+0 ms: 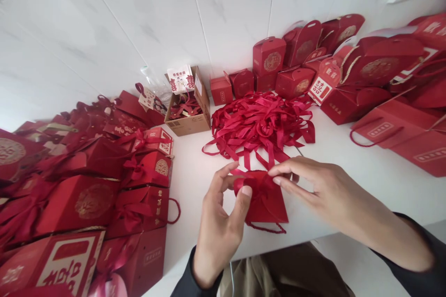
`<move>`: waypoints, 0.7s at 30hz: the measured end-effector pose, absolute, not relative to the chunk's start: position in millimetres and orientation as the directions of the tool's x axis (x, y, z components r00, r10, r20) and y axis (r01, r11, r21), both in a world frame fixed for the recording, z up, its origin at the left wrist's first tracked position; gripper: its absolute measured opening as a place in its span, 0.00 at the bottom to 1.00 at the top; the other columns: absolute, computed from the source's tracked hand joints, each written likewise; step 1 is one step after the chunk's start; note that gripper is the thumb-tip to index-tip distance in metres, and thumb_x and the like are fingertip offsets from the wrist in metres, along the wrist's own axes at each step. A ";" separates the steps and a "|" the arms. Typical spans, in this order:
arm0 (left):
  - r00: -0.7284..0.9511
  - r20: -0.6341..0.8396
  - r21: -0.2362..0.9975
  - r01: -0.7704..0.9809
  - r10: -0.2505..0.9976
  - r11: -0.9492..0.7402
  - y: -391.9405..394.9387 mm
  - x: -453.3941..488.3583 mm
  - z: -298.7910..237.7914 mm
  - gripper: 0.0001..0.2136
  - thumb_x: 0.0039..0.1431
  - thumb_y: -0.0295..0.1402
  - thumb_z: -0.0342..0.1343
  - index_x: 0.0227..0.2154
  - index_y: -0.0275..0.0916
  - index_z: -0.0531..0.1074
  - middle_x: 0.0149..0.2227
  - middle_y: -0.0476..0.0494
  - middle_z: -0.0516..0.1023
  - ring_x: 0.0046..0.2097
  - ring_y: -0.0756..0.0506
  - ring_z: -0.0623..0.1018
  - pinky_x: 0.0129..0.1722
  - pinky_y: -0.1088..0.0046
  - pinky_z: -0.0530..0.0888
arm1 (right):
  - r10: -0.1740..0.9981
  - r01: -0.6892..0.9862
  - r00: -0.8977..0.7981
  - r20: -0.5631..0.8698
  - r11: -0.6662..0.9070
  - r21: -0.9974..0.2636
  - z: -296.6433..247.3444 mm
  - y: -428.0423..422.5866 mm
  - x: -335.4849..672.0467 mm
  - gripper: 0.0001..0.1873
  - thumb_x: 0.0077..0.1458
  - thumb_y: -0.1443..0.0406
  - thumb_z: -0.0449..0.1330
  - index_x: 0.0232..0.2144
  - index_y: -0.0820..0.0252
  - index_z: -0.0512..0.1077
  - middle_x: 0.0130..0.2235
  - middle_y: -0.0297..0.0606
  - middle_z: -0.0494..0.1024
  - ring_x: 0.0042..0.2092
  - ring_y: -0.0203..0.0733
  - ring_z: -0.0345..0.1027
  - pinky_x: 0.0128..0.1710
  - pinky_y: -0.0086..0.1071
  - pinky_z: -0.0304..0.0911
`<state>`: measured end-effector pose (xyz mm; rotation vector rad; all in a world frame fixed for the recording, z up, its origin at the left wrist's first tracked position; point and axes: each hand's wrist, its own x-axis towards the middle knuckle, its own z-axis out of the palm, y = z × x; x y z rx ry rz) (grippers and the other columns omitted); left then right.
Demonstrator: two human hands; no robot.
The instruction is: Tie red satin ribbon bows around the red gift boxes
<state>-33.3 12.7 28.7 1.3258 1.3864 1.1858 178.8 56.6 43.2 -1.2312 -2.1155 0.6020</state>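
Note:
A small red gift box [270, 209] with a dark red cord handle [266, 229] lies on the white table in front of me. Across its top runs a red satin ribbon [239, 184], looped at the left side. My left hand [221, 220] has its thumb and fingers closed around that loop. At the box's upper right corner, my right hand [322, 188] pinches the ribbon between thumb and fingertips; the fingers partly hide it. Just beyond the box is a heap of loose red ribbons [261, 123].
Red gift boxes [81, 199], many with bows, crowd the left side. More red boxes [348, 97] stand along the wall and at right. Behind is an open cardboard box [190, 126] holding tags and ribbon pieces. The white table [195, 167] ends at my lap.

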 end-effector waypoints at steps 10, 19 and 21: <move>-0.132 0.083 0.953 0.301 0.988 -0.040 14.9 -40.6 23.3 0.08 0.66 0.38 0.60 0.43 0.43 0.78 0.38 0.46 0.84 0.39 0.47 0.81 0.41 0.72 0.75 | 0.894 0.634 -0.379 0.237 0.438 -0.637 39.4 53.9 182.0 0.09 0.70 0.58 0.56 0.47 0.52 0.73 0.46 0.38 0.82 0.43 0.46 0.79 0.40 0.37 0.73; -0.223 0.074 0.968 0.249 0.972 -0.017 16.4 -36.4 19.6 0.11 0.65 0.41 0.61 0.32 0.40 0.70 0.27 0.51 0.76 0.29 0.50 0.74 0.31 0.76 0.70 | 0.833 0.600 -0.418 0.362 0.552 -0.579 46.8 46.4 169.0 0.06 0.72 0.63 0.55 0.45 0.54 0.72 0.44 0.38 0.77 0.48 0.48 0.72 0.50 0.43 0.67; -0.241 0.100 0.973 0.229 0.965 -0.043 17.4 -34.5 20.1 0.11 0.64 0.41 0.63 0.31 0.40 0.72 0.27 0.50 0.76 0.30 0.50 0.75 0.31 0.76 0.71 | 0.818 0.565 -0.476 0.323 0.566 -0.600 49.0 41.8 155.9 0.03 0.69 0.64 0.60 0.44 0.55 0.72 0.44 0.39 0.74 0.48 0.50 0.69 0.49 0.46 0.67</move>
